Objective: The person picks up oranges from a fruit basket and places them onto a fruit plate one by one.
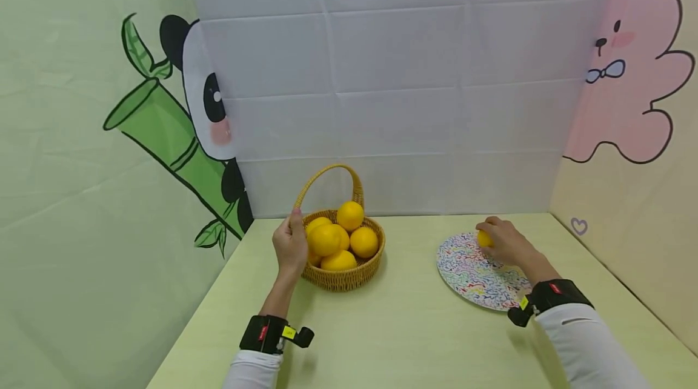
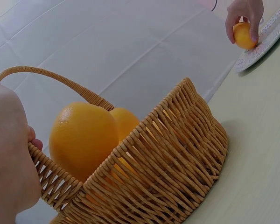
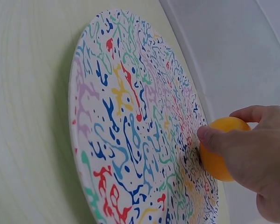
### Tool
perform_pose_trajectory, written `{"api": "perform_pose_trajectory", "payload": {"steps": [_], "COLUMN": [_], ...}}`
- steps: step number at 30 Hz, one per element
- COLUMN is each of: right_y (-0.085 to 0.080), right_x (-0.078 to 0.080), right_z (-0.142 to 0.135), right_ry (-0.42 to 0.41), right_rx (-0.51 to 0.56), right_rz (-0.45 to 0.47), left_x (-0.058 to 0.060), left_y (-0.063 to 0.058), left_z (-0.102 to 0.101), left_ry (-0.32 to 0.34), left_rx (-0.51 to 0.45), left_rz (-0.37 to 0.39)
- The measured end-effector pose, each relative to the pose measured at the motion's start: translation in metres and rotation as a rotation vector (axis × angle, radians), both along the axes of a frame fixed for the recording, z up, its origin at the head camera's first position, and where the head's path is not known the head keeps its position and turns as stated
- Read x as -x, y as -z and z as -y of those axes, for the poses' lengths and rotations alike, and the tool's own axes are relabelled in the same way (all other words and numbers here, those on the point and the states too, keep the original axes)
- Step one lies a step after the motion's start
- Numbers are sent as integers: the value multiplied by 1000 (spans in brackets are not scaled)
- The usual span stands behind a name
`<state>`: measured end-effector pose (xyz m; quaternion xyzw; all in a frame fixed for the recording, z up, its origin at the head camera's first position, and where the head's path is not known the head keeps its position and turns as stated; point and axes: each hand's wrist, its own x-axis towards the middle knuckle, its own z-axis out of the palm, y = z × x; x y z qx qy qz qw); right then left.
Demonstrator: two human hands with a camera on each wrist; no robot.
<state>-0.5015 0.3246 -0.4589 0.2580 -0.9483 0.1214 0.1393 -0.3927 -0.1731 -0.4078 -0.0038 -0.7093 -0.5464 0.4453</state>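
Observation:
A wicker basket [image 1: 342, 280] with a tall arched handle stands at the table's middle left, heaped with several oranges [image 1: 364, 242]. My left hand [image 1: 291, 245] grips the near side of its handle; in the left wrist view part of that hand [image 2: 11, 149] shows at the left edge, most fingers hidden. On the right lies a round plate [image 1: 473, 283] with a multicoloured squiggle pattern. My right hand [image 1: 507, 242] holds one orange [image 3: 218, 161] between thumb and fingers at the plate's far part. The orange appears to touch the plate's surface.
The pale table [image 1: 403, 328] meets a white cloth backdrop [image 1: 398, 104] just behind the basket and plate. A green printed wall [image 1: 82, 225] borders the left side and a cream one [image 1: 643, 243] the right. Bare tabletop lies between basket and plate.

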Motion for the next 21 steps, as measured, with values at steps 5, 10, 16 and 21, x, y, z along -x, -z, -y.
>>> {"api": "perform_pose_trajectory", "payload": {"steps": [5, 10, 16, 21], "right_y": [-1, 0, 0, 1], "right_x": [0, 2, 3, 3], "right_z": [-2, -5, -6, -8], "right_ry": [27, 55, 54, 59], "right_rx": [0, 1, -30, -37], "right_rz": [-6, 8, 18, 11], "left_x": [11, 9, 9, 8], "left_y": [8, 7, 5, 4], "left_z": [9, 8, 8, 8], "left_ry": [11, 10, 12, 6], "left_rx": [17, 21, 28, 35], "left_rz": [23, 35, 33, 31]}}
